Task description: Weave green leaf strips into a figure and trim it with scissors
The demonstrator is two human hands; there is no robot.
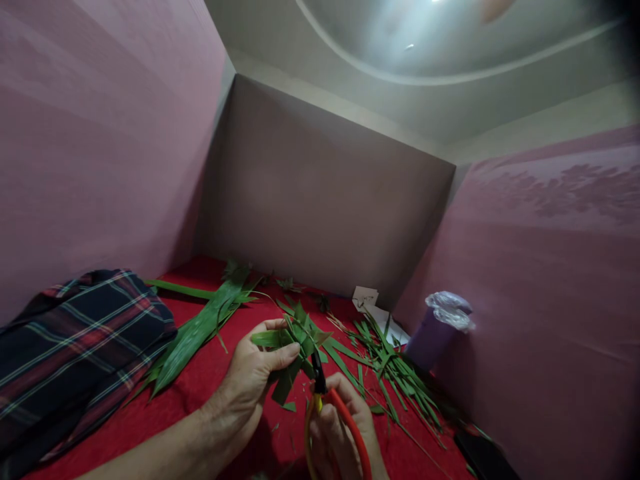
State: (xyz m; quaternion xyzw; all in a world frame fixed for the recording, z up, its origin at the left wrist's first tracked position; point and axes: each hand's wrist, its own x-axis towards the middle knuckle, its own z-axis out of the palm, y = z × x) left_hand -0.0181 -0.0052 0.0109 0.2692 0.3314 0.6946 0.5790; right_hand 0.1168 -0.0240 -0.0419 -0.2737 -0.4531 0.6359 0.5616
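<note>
Lower centre of the frame, from where I stand: left hand [255,360] pinching folded leaf bundle [303,333], right hand [361,412] wrapped round red-and-yellow-handled shears [319,377], tips right at the leaves. Slip could nick left thumb [284,357]; slack pinch could unravel folds. Leaf strips [400,378] litter lower right.

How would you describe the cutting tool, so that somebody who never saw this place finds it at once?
Start from the wide red surface; over its near part, the right hand holds the cutting tool. Its black end is at the green leaf piece in the left hand. Its red and yellow handles set it apart from the loose green leaves around.
</note>
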